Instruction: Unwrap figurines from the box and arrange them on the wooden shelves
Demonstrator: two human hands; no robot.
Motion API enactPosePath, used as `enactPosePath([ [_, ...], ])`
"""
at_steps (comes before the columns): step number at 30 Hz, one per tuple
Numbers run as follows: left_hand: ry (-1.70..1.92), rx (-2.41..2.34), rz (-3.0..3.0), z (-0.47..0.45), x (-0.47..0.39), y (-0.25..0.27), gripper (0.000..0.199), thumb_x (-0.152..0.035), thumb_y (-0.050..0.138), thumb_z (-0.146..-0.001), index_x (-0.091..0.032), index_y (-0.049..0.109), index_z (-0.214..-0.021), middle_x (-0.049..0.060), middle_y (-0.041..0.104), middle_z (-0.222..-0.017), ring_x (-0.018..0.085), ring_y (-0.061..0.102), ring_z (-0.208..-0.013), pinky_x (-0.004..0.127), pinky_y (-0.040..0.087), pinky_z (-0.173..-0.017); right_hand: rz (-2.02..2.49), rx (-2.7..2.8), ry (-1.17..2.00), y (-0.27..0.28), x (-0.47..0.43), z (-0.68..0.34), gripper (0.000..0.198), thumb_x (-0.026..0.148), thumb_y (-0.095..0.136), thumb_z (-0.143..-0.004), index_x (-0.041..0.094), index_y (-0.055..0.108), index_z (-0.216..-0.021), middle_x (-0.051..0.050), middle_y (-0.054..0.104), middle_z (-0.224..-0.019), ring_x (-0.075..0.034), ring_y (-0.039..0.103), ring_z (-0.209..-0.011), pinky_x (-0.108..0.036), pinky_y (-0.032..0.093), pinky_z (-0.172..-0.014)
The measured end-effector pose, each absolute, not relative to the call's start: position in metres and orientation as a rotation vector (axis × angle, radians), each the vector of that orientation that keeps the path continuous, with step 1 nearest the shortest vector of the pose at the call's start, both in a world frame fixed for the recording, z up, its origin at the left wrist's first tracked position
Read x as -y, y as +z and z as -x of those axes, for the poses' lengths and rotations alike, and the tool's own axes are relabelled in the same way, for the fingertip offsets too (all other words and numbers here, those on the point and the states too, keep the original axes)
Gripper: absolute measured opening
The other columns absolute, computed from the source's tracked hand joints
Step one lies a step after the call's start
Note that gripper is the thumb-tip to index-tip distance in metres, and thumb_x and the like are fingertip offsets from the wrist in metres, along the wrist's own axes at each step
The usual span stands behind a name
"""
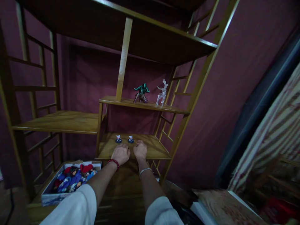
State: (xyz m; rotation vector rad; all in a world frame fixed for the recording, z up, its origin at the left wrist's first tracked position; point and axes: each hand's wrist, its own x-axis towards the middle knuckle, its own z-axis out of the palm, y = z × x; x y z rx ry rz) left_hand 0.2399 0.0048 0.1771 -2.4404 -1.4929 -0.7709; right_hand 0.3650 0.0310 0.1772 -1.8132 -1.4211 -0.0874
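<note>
Two small figurines point(118, 139) on a shelf point(157, 148)
Left hand point(121, 153) and right hand point(140, 150) curl at their near side; whether either holds anything, I cannot tell.

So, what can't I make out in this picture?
All in the head view:
- Left hand: palm and fingertips, hidden by its own back.
- Right hand: the same, so I can't tell whether either holds anything.
- Two small figures: too small for fine detail.
- Box: its bottom, covered by piled items.
- Wooden shelf unit: its top, cut off by the upper edge.
- Red thing, lower right: too dim and blurred.
</note>
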Motion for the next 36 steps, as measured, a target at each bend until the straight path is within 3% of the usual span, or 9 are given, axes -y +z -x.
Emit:
enactPosePath([
  [5,-0.777,1.418,2.427,-0.236,0.009,0.17,0.037,-0.028,0.033,-0.085,-0.011,0.055,-0.11,0.013,0.053,-0.118,0.022,0.048,-0.105,0.037,0.034,-0.09,1.776,1.403,-0.256,0.169,-0.008,-0.354,0.024,0.01,0.043,-0.068,0.015,0.057,-0.087,-0.008,0.063,-0.08,-0.02,0.052,-0.08,-0.029,0.035,-0.071],
  [11,-0.859,1.39,2.321,-0.233,0.039,0.148,0.041,-0.023,0.029,-0.085,-0.01,0.047,-0.12,0.012,0.048,-0.124,0.023,0.041,-0.114,0.041,0.031,-0.093,1.546,1.516,-0.414,0.144,0.024,-0.342,0.023,0.011,0.039,-0.077,0.018,0.059,-0.084,-0.005,0.06,-0.083,-0.019,0.048,-0.085,-0.031,0.033,-0.08],
  [16,-0.835,1.334,2.321,-0.229,0.06,0.126,0.054,-0.016,0.038,-0.075,-0.005,0.036,-0.128,0.014,0.034,-0.135,0.024,0.023,-0.127,0.041,0.018,-0.104,1.451,1.579,-0.432,0.13,0.046,-0.333,0.029,0.013,0.032,-0.083,0.015,0.058,-0.095,-0.009,0.06,-0.101,-0.02,0.04,-0.106,-0.036,0.029,-0.092],
  [23,-0.77,1.362,2.314,-0.223,0.073,0.125,0.047,-0.015,0.029,-0.083,-0.009,0.034,-0.13,0.013,0.032,-0.137,0.021,0.022,-0.128,0.04,0.016,-0.106,1.627,1.574,-0.282,0.115,0.071,-0.314,0.044,0.018,0.025,-0.085,0.017,0.039,-0.127,-0.009,0.041,-0.131,-0.023,0.017,-0.127,-0.044,0.026,-0.095],
  [36,-0.714,1.417,2.276,-0.225,0.076,0.123,0.048,-0.014,0.029,-0.082,-0.008,0.034,-0.13,0.012,0.033,-0.136,0.022,0.022,-0.128,0.04,0.018,-0.107,1.529,1.641,-0.292,0.106,0.067,-0.317,0.047,0.014,0.025,-0.083,0.01,0.036,-0.128,-0.009,0.034,-0.135,-0.017,0.006,-0.131,-0.038,0.022,-0.105],
])
